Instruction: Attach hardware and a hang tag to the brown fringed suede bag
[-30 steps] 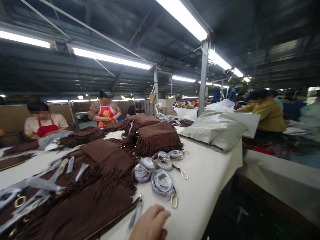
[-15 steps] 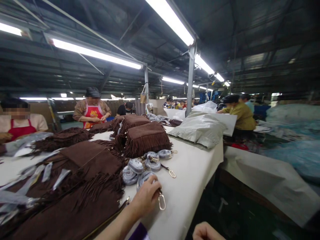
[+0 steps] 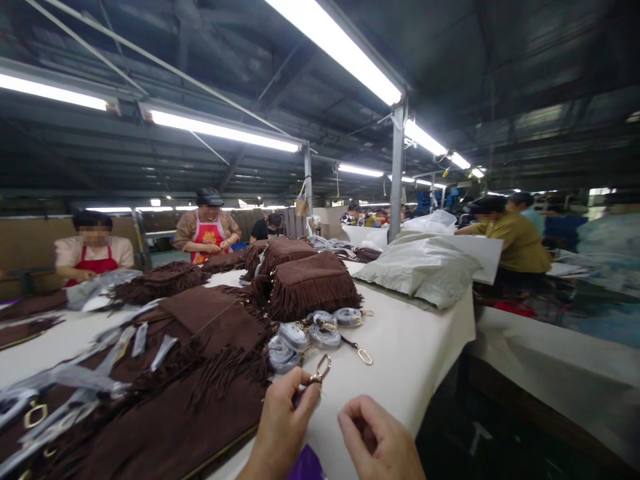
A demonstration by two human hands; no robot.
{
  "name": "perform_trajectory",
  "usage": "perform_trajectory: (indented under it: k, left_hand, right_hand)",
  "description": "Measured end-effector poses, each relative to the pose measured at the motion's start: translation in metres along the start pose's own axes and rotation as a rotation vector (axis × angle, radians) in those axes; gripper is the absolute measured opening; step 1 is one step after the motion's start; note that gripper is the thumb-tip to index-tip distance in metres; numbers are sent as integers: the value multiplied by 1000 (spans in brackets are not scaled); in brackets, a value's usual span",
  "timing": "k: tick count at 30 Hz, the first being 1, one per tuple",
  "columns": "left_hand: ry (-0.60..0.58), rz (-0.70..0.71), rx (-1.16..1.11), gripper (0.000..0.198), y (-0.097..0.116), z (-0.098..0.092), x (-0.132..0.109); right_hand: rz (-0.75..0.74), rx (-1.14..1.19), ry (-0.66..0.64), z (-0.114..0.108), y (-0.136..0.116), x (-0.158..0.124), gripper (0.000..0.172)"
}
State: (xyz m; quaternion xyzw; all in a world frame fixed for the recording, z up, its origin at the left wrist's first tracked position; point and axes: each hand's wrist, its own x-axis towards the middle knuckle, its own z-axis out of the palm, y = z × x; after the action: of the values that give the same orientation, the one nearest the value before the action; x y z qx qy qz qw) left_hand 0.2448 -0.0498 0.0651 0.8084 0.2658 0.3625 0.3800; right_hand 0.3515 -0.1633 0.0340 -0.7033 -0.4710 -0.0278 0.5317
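A: Taking the left hand (image 3: 285,415) as the middle of the clock, what is it doing?

B: Thumb and fingers are pinching a gold-coloured oval swivel clasp (image 3: 320,373), whose loop sticks up toward one o'clock. The fingers hide whatever lies below it.

A: And the right hand (image 3: 384,437)?

B: At three o'clock, well apart from the clasp, over the counter (image 3: 400,333) edge. Its fingers curl in toward the thumb; I can't tell whether the tips meet or grip anything.

A: What lies just beyond the left hand?

B: At twelve, a cluster of coiled straps in clear wrapping (image 3: 295,338), one leaning on another. At two, a second oval clasp (image 3: 359,351) lies flat on the counter, on a short dark tab.

A: The brown goods?

B: A fringed, suede-look bag (image 3: 315,287) sits between twelve and one, right behind the coils. From nine round to eleven spread flat fringed brown pieces (image 3: 205,320), with wrapped strips on top.

A: Farther out?

B: A crumpled pale sack (image 3: 420,267) on the counter at two, and a person in a red apron (image 3: 206,237) at eleven, across the counter.

A: That purple patch (image 3: 307,465)?

B: Five o'clock, low between the wrists.
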Motion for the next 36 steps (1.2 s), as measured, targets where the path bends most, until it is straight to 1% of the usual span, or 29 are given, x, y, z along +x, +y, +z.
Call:
perform_trajectory:
  k: [3, 7, 10, 13, 14, 16, 18, 19, 20, 21, 23, 25, 27, 28, 29, 31, 33, 35, 36]
  left_hand:
    - [41, 40, 56, 25, 0, 1, -2]
    - [90, 107, 114, 20, -8, 7, -5]
    - [93, 158, 120, 19, -13, 12, -10]
    - [20, 187, 34, 20, -12, 14, -17]
    - [-9, 163, -21, 21, -11, 15, -19]
    - [-58, 42, -138, 24, -8, 16, -20]
    - [-59, -87, -199, 26, -7, 17, -19]
    - [-50, -111, -188, 27, -6, 17, -17]
    - [-37, -101, -151, 29, -5, 16, -14]
    - [-19, -60, -95, 31, -3, 15, -12]
    - [32, 107, 54, 32, 3, 6, -6]
    - [47, 337, 214, 32, 13, -8, -2]
    - [19, 551, 350, 32, 27, -26, 1]
    - [-4, 626, 410, 34, 35, -34, 1]
    - [-24, 675, 463, 35, 44, -42, 2]
    - [-39, 711, 566, 35, 61, -55, 1]
    - [-62, 696, 645, 33, 75, -67, 2]
    - [-119, 658, 653, 31, 80, -84, 2]
    - [-163, 629, 630, 27, 77, -94, 0]
  right_hand:
    - [-24, -89, 21, 0, -3, 3, 27]
    - [-17, -122, 24, 6, 1, 4, 26]
    - [20, -33, 13, 12, 4, 6, 28]
    - [69, 135, -31, 13, 5, 9, 37]
    - [77, 181, -63, 13, 5, 9, 39]
    - [88, 226, -124, 11, 5, 9, 41]
    - [98, 227, -151, 10, 7, 7, 41]
    - [103, 218, -153, 10, 8, 6, 42]
    - [104, 208, -151, 10, 10, 4, 42]
    - [101, 199, -157, 10, 12, 4, 42]
    - [81, 207, -181, 8, 16, 4, 39]
    - [77, 274, -121, 2, 17, 9, 36]
    - [121, 361, -24, -7, 13, 16, 37]
    - [142, 395, 1, -11, 8, 21, 38]
    - [142, 422, -15, -14, 1, 25, 39]
    - [75, 453, -162, -18, -18, 33, 37]
    - [-32, 457, -352, -16, -39, 39, 33]
    - [-90, 444, -507, -11, -55, 41, 33]
    - [-95, 446, -562, -9, -59, 42, 35]
